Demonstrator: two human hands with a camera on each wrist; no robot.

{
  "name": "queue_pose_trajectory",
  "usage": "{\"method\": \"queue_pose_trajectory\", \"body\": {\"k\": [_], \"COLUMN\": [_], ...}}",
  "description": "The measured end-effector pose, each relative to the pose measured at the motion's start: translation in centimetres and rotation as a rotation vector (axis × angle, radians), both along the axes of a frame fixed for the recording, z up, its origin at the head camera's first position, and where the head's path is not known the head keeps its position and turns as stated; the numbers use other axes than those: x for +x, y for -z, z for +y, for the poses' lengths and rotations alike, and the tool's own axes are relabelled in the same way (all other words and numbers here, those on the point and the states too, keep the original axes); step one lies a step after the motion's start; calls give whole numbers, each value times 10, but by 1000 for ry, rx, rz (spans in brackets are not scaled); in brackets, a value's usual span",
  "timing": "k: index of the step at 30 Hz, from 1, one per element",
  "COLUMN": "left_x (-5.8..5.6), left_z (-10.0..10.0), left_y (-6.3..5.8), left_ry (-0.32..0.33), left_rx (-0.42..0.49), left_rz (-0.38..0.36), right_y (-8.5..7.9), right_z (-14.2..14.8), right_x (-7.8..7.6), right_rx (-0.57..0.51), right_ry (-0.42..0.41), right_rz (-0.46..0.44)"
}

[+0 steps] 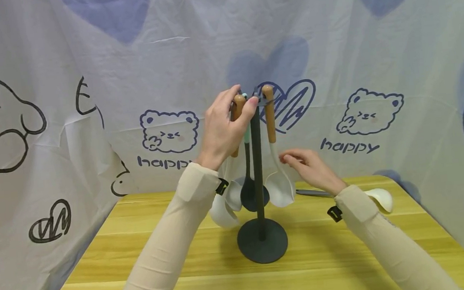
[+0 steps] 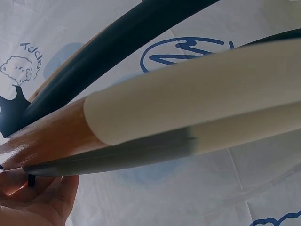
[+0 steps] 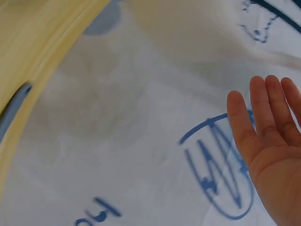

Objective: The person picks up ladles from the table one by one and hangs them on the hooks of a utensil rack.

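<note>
A dark utensil stand (image 1: pixel 257 170) rises from a round base on the table. My left hand (image 1: pixel 224 125) grips its top, thumb against the hook ring, beside a wooden-handled utensil (image 2: pixel 51 132). In the left wrist view, a grey-handled utensil (image 2: pixel 117 157) hangs alongside. A black ladle (image 1: pixel 249 194) with a mint handle hangs behind the pole. On the stand's right hangs a white ladle (image 1: pixel 280 189) with a wooden handle. My right hand (image 1: pixel 310 168) is close beside that ladle, its fingers extended in the right wrist view; whether they touch it, I cannot tell.
A white-headed utensil (image 1: pixel 381 198) with a grey handle lies on the wooden table (image 1: pixel 210 276) at the right, partly behind my right wrist. A printed cloth (image 1: pixel 214 36) hangs behind and along the sides of the table.
</note>
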State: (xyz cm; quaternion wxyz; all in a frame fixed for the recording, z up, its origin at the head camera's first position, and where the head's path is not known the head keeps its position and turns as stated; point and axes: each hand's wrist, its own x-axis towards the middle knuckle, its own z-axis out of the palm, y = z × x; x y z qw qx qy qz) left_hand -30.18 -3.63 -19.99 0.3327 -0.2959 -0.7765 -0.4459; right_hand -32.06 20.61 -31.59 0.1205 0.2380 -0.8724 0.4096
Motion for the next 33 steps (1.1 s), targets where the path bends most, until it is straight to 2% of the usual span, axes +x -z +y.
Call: {"method": "queue_pose_trajectory", "body": {"k": [10,15,23,28,33], "left_x": [-1,1,5,7,6], "left_z": [2,1,-4,-8,-13], "left_y": [3,4,6,9,18], "left_ry": [2,14,39,32,35], "left_rx": [-7,-4,26,28,26], "left_rz": [-24,-42,-21,-18,-46], "right_y": [38,51,64,67,72], "right_z": [40,57,77,86,95], "right_x": [-13,-15,-22,-26,-31], "right_rx": [99,156,242,280,328], "right_ry": [120,135,170,177,198], "right_rz": [-64,-71,-103,-126,-146]}}
